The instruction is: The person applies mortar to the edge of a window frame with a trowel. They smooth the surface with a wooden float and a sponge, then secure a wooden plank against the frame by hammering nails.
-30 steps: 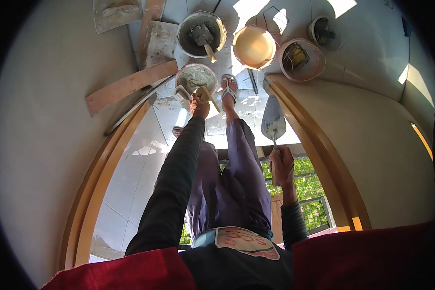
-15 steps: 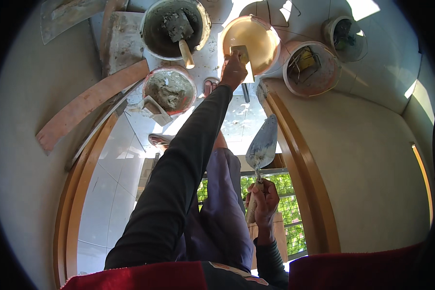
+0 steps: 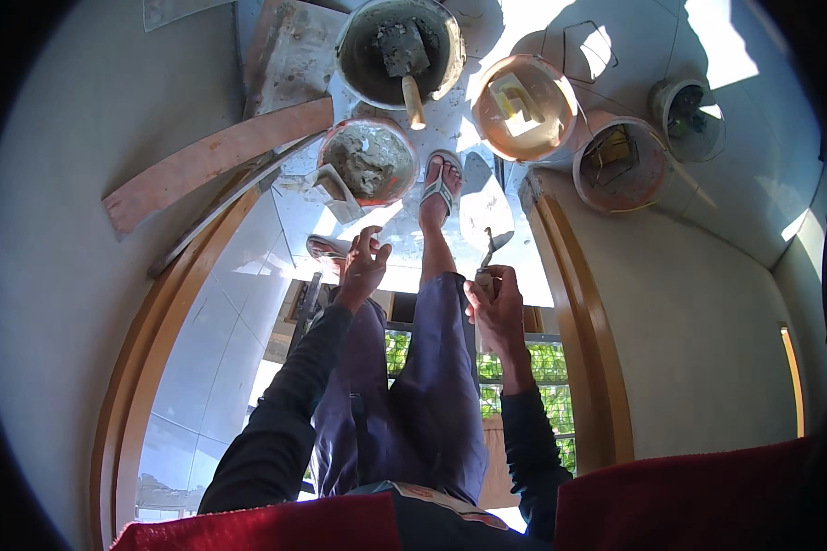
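My right hand is closed round the handle of a pointed trowel, its metal blade held away from me above the tiled floor. Near my left knee hangs my left hand, empty, its fingers bent but apart. Just beyond it stands a red-rimmed basin of wet mortar, with a plastering float leaning at its near edge. Farther right, a flat float-like tool rests in an orange bucket of cloudy water.
A big mortar bucket holds a wooden-handled scoop. Two more buckets, one pink and one clear, stand at the right. A curved reddish strip leans at left. Wooden door frames flank my legs. My sandalled foot is ahead.
My left hand has let go of the flat tool in the water bucket and drawn back toward me. The trowel in my right hand has moved slightly forward. One foot has stepped ahead.
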The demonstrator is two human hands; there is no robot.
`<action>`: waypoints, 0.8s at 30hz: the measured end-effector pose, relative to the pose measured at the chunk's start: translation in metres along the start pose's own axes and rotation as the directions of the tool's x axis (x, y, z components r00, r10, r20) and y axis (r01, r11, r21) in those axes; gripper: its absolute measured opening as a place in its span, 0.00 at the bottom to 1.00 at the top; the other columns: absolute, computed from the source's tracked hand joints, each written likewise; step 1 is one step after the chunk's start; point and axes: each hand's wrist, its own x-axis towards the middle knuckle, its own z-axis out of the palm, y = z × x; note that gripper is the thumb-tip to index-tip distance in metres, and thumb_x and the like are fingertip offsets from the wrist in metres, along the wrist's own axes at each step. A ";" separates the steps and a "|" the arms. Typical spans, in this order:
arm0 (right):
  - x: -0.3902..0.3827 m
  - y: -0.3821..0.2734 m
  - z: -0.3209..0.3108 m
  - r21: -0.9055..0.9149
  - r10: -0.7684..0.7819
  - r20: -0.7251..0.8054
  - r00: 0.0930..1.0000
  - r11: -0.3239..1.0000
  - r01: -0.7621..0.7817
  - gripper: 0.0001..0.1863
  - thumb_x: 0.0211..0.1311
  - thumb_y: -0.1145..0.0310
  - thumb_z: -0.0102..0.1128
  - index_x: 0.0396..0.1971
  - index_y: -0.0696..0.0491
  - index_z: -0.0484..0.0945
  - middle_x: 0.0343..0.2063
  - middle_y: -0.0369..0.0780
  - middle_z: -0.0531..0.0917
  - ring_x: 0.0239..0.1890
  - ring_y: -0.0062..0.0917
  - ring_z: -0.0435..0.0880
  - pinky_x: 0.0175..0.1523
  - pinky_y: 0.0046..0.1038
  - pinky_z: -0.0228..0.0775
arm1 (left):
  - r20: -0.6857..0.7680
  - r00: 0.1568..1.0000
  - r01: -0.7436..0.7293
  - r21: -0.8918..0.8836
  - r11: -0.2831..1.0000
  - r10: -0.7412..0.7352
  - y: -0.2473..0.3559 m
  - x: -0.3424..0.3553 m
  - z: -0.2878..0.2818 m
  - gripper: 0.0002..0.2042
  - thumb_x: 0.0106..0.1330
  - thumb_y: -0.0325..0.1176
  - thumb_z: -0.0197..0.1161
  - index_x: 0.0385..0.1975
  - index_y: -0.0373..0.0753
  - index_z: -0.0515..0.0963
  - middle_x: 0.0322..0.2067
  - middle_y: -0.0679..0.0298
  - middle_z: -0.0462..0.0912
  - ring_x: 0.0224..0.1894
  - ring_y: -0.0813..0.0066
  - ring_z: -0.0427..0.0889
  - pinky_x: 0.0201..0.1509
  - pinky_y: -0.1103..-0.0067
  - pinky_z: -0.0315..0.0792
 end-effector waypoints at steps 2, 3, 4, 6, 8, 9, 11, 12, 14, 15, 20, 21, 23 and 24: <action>0.026 0.014 0.007 -0.388 -0.476 0.071 0.877 0.796 0.464 0.21 0.65 0.65 0.65 0.49 0.56 0.65 0.25 0.42 0.80 0.24 0.28 0.82 0.28 0.28 0.75 | -0.060 0.994 0.089 0.023 0.996 -0.088 -0.054 -0.057 -0.026 0.22 0.64 0.36 0.63 0.57 0.38 0.70 0.43 0.49 0.77 0.46 0.52 0.79 0.52 0.61 0.73; 0.038 0.017 0.012 -0.515 -0.496 0.113 0.861 0.712 0.478 0.21 0.65 0.64 0.63 0.49 0.56 0.65 0.26 0.45 0.80 0.25 0.35 0.83 0.30 0.32 0.76 | -0.072 0.982 0.178 0.029 0.984 -0.175 -0.061 -0.088 -0.041 0.23 0.65 0.37 0.63 0.57 0.38 0.69 0.45 0.47 0.76 0.48 0.48 0.78 0.54 0.60 0.72; 0.048 0.015 0.018 -0.626 -0.511 0.161 0.844 0.609 0.488 0.20 0.65 0.63 0.61 0.49 0.56 0.64 0.27 0.48 0.81 0.27 0.42 0.84 0.32 0.37 0.78 | -0.087 0.961 0.266 0.034 0.963 -0.262 -0.066 -0.118 -0.056 0.23 0.65 0.38 0.62 0.58 0.39 0.69 0.47 0.45 0.76 0.51 0.44 0.76 0.56 0.58 0.70; 0.061 0.012 0.036 -0.634 -0.546 0.257 0.798 0.528 0.565 0.21 0.63 0.60 0.61 0.46 0.57 0.66 0.27 0.51 0.80 0.32 0.49 0.85 0.37 0.42 0.79 | -0.112 0.915 0.402 0.161 0.901 -0.388 -0.088 -0.172 -0.071 0.27 0.64 0.43 0.64 0.61 0.39 0.67 0.52 0.41 0.73 0.55 0.41 0.73 0.60 0.55 0.67; 0.080 0.020 0.067 -0.733 -0.524 0.263 0.810 0.437 0.521 0.24 0.61 0.63 0.62 0.52 0.58 0.67 0.30 0.52 0.81 0.33 0.47 0.85 0.37 0.41 0.81 | -0.066 0.863 0.504 0.198 0.841 -0.501 -0.097 -0.209 -0.070 0.32 0.61 0.47 0.67 0.62 0.41 0.67 0.54 0.40 0.71 0.58 0.40 0.70 0.62 0.53 0.64; 0.089 0.028 0.081 -0.738 -0.527 0.264 0.808 0.429 0.521 0.24 0.61 0.63 0.62 0.52 0.58 0.67 0.30 0.52 0.81 0.33 0.47 0.85 0.37 0.41 0.81 | -0.022 0.855 0.516 0.145 0.844 -0.519 -0.103 -0.225 -0.061 0.35 0.59 0.49 0.68 0.64 0.41 0.64 0.54 0.40 0.70 0.58 0.39 0.70 0.62 0.52 0.64; 0.108 0.044 0.114 -0.844 -0.627 0.357 0.693 0.101 0.526 0.26 0.59 0.65 0.61 0.55 0.61 0.67 0.35 0.53 0.80 0.33 0.45 0.86 0.35 0.39 0.80 | 0.014 0.816 0.571 0.136 0.809 -0.578 -0.094 -0.242 -0.036 0.42 0.58 0.51 0.69 0.68 0.40 0.57 0.56 0.39 0.67 0.58 0.38 0.70 0.62 0.51 0.64; 0.115 0.050 0.133 -0.862 -0.650 0.393 0.651 -0.013 0.507 0.27 0.59 0.66 0.61 0.56 0.62 0.68 0.37 0.53 0.80 0.33 0.44 0.86 0.34 0.39 0.80 | 0.007 0.785 0.609 0.180 0.773 -0.620 -0.082 -0.247 -0.025 0.45 0.58 0.52 0.69 0.70 0.39 0.53 0.57 0.39 0.65 0.58 0.37 0.69 0.62 0.51 0.65; 0.131 0.053 0.168 -0.924 -0.544 0.288 0.788 0.059 0.378 0.23 0.53 0.73 0.61 0.49 0.65 0.71 0.40 0.52 0.81 0.38 0.44 0.85 0.41 0.37 0.80 | 0.013 0.796 0.589 0.219 0.778 -0.605 -0.090 -0.251 -0.016 0.46 0.58 0.52 0.69 0.70 0.37 0.50 0.58 0.38 0.64 0.58 0.37 0.69 0.61 0.51 0.66; 0.142 0.065 0.176 -0.885 -0.668 0.379 0.641 -0.059 0.462 0.18 0.53 0.74 0.59 0.44 0.65 0.74 0.37 0.53 0.81 0.36 0.42 0.84 0.41 0.36 0.79 | 0.010 0.800 0.577 0.261 0.774 -0.600 -0.095 -0.253 -0.015 0.48 0.59 0.51 0.68 0.71 0.35 0.46 0.59 0.37 0.62 0.58 0.37 0.69 0.60 0.51 0.67; 0.270 0.154 0.157 -0.628 -0.568 0.479 0.669 -0.754 -0.191 0.14 0.55 0.74 0.57 0.40 0.65 0.77 0.34 0.52 0.81 0.36 0.41 0.82 0.34 0.41 0.74 | 0.024 0.869 0.468 0.283 0.837 -0.494 -0.105 -0.240 -0.017 0.44 0.61 0.48 0.66 0.70 0.34 0.48 0.56 0.36 0.64 0.56 0.36 0.70 0.59 0.52 0.68; 0.260 0.141 0.175 -0.880 -0.616 0.425 0.663 -0.454 0.142 0.16 0.55 0.73 0.58 0.43 0.64 0.76 0.35 0.51 0.80 0.36 0.42 0.82 0.34 0.40 0.74 | 0.008 0.842 0.522 0.246 0.817 -0.540 -0.114 -0.249 -0.020 0.44 0.61 0.48 0.66 0.70 0.34 0.48 0.56 0.36 0.64 0.56 0.36 0.71 0.59 0.52 0.68; 0.234 0.111 0.185 -0.909 -0.599 0.354 0.718 -0.041 0.414 0.21 0.54 0.73 0.59 0.50 0.60 0.74 0.38 0.49 0.79 0.40 0.44 0.81 0.36 0.39 0.75 | -0.005 0.805 0.586 0.160 0.794 -0.593 -0.122 -0.260 -0.025 0.41 0.61 0.46 0.66 0.69 0.34 0.52 0.56 0.37 0.64 0.55 0.38 0.71 0.59 0.53 0.67; 0.223 0.105 0.185 -0.920 -0.584 0.339 0.738 -0.041 0.390 0.24 0.53 0.72 0.60 0.53 0.58 0.73 0.41 0.49 0.78 0.43 0.45 0.80 0.38 0.39 0.75 | -0.016 0.803 0.592 0.148 0.792 -0.596 -0.126 -0.255 -0.030 0.41 0.61 0.46 0.66 0.69 0.34 0.52 0.56 0.37 0.64 0.55 0.38 0.71 0.59 0.53 0.67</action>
